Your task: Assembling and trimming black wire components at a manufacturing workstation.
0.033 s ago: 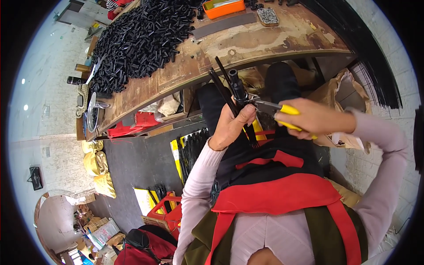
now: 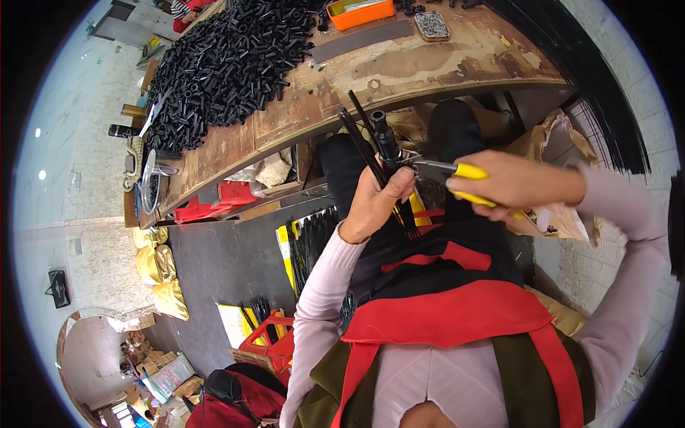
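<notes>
My left hand (image 2: pixel 379 198) is closed around slim black rods (image 2: pixel 359 137) and a black tubular fitting (image 2: pixel 385 135) with a round open end. They stand tilted above my lap, their lower ends showing below the hand. Yellow-handled pliers (image 2: pixel 471 171) are in my right hand (image 2: pixel 519 182), its fingers wrapped round the grips. The metal jaws (image 2: pixel 432 165) reach left to the base of the fitting, beside my left thumb. Something thin and silvery, like wire, shows there, but I cannot tell whether the jaws grip it.
Beyond my knees, a worn wooden bench (image 2: pixel 300 107) carries a heap of black tubular parts (image 2: pixel 214 78), an orange tray (image 2: pixel 360 13) and a box of small metal pieces (image 2: pixel 432 26). Bundled black rods (image 2: pixel 314 239) lie at left on the floor near a red crate (image 2: pixel 267 339). Brown paper sacking (image 2: pixel 564 143) stands at right.
My right hand has shifted slightly to the right with the pliers, and its forearm has swung outward. The left hand and the rods stay almost in place.
</notes>
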Demonstrator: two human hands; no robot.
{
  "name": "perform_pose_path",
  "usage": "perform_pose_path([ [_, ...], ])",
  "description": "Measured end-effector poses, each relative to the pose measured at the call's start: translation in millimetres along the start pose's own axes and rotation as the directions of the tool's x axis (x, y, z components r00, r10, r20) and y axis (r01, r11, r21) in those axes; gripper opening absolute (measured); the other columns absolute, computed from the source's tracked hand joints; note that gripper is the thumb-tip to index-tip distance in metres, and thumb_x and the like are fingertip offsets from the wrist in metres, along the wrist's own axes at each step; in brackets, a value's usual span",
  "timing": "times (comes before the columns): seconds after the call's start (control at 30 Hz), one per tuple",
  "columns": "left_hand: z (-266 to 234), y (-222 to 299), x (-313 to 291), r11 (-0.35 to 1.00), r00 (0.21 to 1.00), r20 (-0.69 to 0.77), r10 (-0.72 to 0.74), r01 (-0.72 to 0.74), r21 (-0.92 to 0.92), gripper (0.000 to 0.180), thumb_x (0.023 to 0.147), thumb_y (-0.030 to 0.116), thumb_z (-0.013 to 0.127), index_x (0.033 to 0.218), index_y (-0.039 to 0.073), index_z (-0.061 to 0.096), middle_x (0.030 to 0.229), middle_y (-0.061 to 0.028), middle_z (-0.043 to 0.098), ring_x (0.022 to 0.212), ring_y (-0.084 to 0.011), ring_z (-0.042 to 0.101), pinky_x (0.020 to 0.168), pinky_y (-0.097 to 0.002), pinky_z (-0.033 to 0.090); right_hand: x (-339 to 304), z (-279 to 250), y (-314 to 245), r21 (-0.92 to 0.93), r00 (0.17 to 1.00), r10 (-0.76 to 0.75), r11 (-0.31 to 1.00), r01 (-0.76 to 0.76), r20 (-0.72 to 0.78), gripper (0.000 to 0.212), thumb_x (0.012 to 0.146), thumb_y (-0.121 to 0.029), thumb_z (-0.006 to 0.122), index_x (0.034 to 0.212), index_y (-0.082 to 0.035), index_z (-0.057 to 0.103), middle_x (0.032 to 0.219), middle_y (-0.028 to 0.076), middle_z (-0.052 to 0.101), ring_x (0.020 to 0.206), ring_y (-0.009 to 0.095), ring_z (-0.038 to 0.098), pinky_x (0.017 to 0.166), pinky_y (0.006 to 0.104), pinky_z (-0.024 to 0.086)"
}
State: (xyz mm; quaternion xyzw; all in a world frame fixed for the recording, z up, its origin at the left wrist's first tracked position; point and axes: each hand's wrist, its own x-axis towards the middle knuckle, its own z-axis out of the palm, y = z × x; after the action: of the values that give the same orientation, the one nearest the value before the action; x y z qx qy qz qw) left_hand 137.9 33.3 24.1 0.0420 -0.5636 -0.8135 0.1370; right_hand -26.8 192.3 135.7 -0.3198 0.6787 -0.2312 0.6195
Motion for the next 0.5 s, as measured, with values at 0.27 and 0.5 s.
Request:
perform_pose_path([
  [0.27, -4, -2, -3, 0.994, 0.995, -0.092, 0.049, -0.039, 0.098, 0.022, 0.100, 0.024, 0.055, 0.095, 0.004, 0.049, 0.072, 0.0020, 0.047, 0.062, -0.0058, 0.041, 0.055, -0.0219, 0.035, 7, -6, -23, -0.226, 1.000, 0.014, 0.974, -0.010, 0.017, 0.038, 0.101, -0.037, 0.048, 0.103, 0.000, 0.054, 0.068, 0.008, 0.062, 0.056, 0.015, 0.063, 0.050, 0.0270, 0.050],
  [0.5, -2, 0, -6, 0.995, 0.967, -0.238, 0.085, -0.097, -0.038, 0.022, 0.099, 0.019, 0.057, 0.108, 0.004, 0.044, 0.072, 0.0010, 0.045, 0.061, -0.0070, 0.042, 0.054, -0.0218, 0.034, 40, 26, 41, -0.372, 0.725, -0.652, 0.744, 0.555, -0.222, 0.043, 0.095, -0.014, 0.056, 0.136, -0.005, 0.049, 0.097, 0.014, 0.063, 0.091, 0.025, 0.063, 0.083, 0.0337, 0.048],
])
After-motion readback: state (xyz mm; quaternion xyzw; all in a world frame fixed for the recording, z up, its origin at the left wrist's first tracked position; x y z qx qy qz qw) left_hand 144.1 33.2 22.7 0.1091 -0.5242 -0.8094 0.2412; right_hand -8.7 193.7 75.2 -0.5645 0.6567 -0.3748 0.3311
